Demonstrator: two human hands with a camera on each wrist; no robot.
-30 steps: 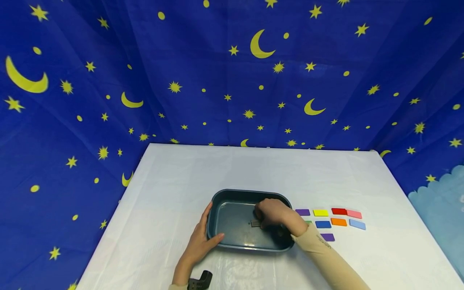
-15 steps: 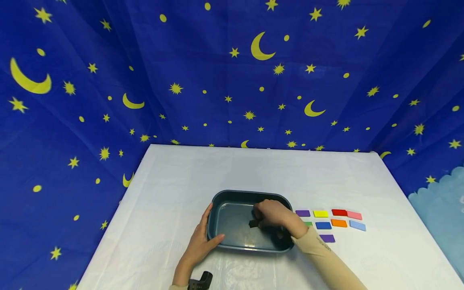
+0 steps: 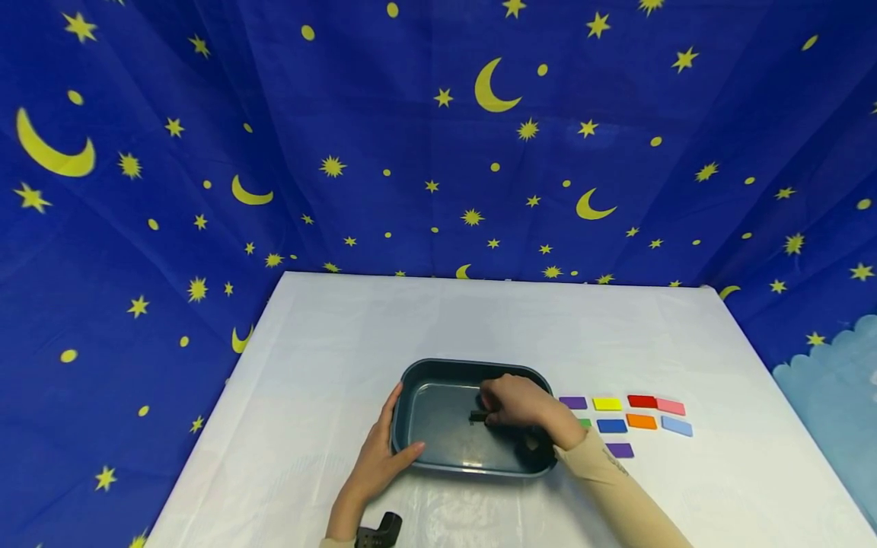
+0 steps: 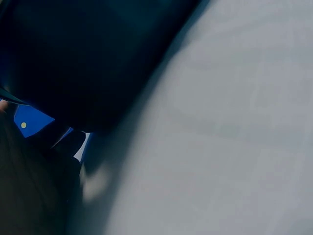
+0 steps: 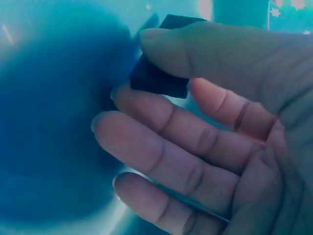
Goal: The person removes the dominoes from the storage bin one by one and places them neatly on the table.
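Observation:
A dark blue-grey rectangular tub (image 3: 438, 449) with rounded corners stands on the white table. At its left end my left hand (image 3: 375, 455) holds it, thumb over the near rim and fingers along the outer wall. Inside the tub my right hand (image 3: 517, 401) pinches a small black block (image 3: 477, 416) just over the floor. The right wrist view shows that block (image 5: 159, 81) between thumb and index finger, the other fingers loosely bent below. In the left wrist view the tub's dark wall (image 4: 88, 58) hides most of the left fingers.
Several coloured tiles lie right of the tub, among them yellow (image 3: 607, 404), red (image 3: 642, 401), pink (image 3: 670, 406), orange (image 3: 641, 422), light blue (image 3: 677, 425) and purple (image 3: 620, 450). A blue star-patterned cloth (image 3: 411, 137) hangs around the table (image 3: 308, 342).
The black block has turned in my right fingers: its broad face showed a second ago, and a narrow dark side shows now. The left hand and the tub have stayed in place.

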